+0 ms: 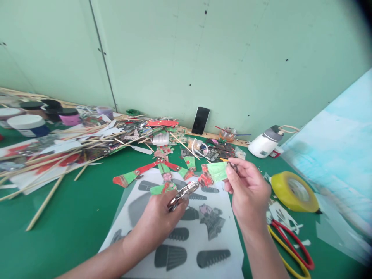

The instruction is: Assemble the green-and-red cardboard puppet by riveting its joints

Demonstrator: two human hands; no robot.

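Note:
In the middle, my left hand (162, 213) is closed around a silver plier-like hand tool (186, 192), its head pointing up and right; the exact kind is unclear. My right hand (247, 190) pinches a flat green and red painted cutout piece (216, 171) by its right end. The tool's head lies close to the piece's red left end; I cannot tell whether they touch. Below both hands is a white sheet (139, 267) printed with dark grey part shapes. Beyond it lies a jointed cutout figure (145, 167) with red and green limbs.
Thin wooden sticks (46, 201) and paper scraps heap up at the left, near lidded paint jars (29, 126). A phone (200, 120) leans on the wall. Yellow tape (308, 193), red-and-yellow-handled scissors (302, 248) and a white bottle (263, 144) are on the right.

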